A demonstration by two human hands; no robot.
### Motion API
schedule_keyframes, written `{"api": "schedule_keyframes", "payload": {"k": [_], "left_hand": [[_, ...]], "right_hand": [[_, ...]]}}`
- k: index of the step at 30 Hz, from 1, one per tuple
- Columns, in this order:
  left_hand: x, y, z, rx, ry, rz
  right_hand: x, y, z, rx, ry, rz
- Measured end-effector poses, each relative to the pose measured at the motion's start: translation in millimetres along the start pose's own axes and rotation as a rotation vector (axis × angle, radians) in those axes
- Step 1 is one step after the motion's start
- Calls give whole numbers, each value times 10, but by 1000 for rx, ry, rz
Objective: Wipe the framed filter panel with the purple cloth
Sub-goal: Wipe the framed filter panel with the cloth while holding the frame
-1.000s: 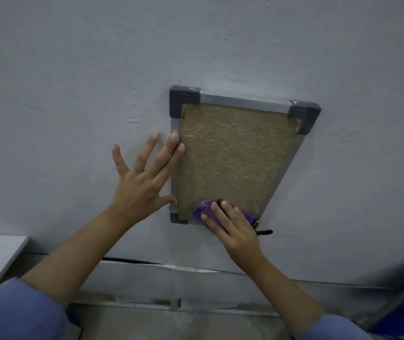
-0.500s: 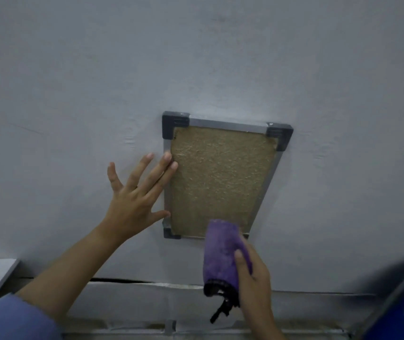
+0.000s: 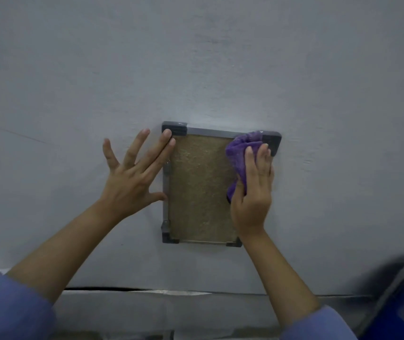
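Note:
The framed filter panel (image 3: 198, 187) lies flat on a grey surface: a tan fibrous mat inside a grey metal frame with dark corner pieces. My left hand (image 3: 132, 177) rests flat beside its left edge, fingers spread, fingertips touching the top-left corner. My right hand (image 3: 252, 190) presses the bunched purple cloth (image 3: 241, 153) onto the panel's right side, near the top-right corner. The hand hides the right frame rail.
The grey surface (image 3: 73, 94) stretches all around the panel. Its front edge, with a dark gap, runs along the bottom (image 3: 112, 288). A blurred blue and metal object (image 3: 402, 307) sits at the lower right corner.
My right hand lifted the cloth off the panel's bottom edge, then carried it up to the top-right corner. My left hand stayed at the left edge. The view shifted.

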State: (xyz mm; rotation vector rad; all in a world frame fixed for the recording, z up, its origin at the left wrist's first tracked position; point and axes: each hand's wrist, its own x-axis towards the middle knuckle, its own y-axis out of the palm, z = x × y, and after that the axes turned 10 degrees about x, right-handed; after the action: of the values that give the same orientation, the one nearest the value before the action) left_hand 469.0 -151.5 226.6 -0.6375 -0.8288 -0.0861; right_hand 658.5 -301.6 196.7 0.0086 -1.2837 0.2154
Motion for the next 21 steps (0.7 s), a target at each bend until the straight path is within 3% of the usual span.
{"api": "schedule_keyframes", "payload": {"k": [9,15,21], "left_hand": [[22,73,23,-32,28,-43],[20,60,22,-19,36,-50],[0,-13,-9,27,12,-10]], "right_hand": [[52,299,65,-53,-309,113],[-214,274,-46,-91,-602,353],[-699,259,-201,-49,-650,500]]}}
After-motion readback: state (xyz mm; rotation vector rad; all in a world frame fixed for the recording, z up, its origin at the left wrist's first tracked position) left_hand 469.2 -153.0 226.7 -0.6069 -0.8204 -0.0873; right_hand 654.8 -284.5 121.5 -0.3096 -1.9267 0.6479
